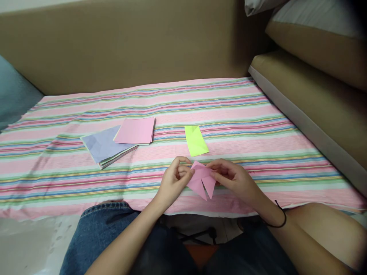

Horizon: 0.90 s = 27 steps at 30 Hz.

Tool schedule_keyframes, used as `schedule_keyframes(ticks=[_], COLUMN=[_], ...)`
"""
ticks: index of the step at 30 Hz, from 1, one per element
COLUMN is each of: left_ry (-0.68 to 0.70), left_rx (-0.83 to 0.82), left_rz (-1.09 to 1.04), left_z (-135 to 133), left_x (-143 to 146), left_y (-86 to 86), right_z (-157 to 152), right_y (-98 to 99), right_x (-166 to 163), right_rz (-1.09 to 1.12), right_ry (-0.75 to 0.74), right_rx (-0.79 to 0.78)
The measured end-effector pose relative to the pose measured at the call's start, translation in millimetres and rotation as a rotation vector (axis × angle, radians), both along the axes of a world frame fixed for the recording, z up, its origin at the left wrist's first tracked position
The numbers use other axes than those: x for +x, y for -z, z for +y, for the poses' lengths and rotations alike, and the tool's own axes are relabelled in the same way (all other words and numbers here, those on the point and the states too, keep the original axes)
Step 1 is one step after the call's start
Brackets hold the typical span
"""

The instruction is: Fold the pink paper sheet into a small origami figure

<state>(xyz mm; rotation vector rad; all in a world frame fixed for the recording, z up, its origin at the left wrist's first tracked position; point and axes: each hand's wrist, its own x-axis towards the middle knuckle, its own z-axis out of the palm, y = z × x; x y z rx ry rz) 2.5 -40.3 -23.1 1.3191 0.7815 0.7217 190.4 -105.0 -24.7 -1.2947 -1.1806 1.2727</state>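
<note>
Paper (201, 172), folded, pink: between left grip (174, 180), right grip (233, 177); probably pinched.

Plain pink marks the folded paper (197, 185) above a cloth (71, 185) striped in pink, white, green, blue, yellow and deep rose. A neon yellow-green slip (196, 142) adds the brightest note, while one paper stack (135, 130) is topped in solid pink and another pile (103, 144) in pale lavender. The backboard (129, 46) is olive-tan, the denim (100, 229) blue, the wristband (286, 218) black.
</note>
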Motion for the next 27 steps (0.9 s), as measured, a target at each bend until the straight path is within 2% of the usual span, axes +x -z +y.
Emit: schedule_keyframes(ticks=[9, 13, 18, 21, 24, 27], left_ry=[0.045, 0.051, 0.136, 0.093, 0.055, 0.062], left_rx=[-0.006, 0.019, 0.063, 0.09, 0.04, -0.089], left_rz=[0.016, 0.096, 0.219, 0.211, 0.167, 0.104], left_z=[-2.0, -2.1, -4.2, -5.8, -5.0, -2.6], left_x=[-0.6, -0.7, 1.1, 2.6, 3.2, 3.8], left_y=[-0.1, 1.5, 5.1, 6.2, 3.9, 0.7], right_z=[-0.7, -0.3, -2.0, -2.2, 0.4, 4.1], right_y=[0.5, -2.0, -3.6, -2.7, -0.4, 2.4], right_x=[-0.9, -0.5, -4.1, -6.9, -5.6, -1.3], right_rz=[-0.083, -0.068, -0.151, -0.198, -0.216, -0.172], right_ry=[-0.067, -0.082, -0.122, -0.12, -0.121, -0.043], right_rx=[0.012, 0.001, 0.022, 0.021, -0.003, -0.028])
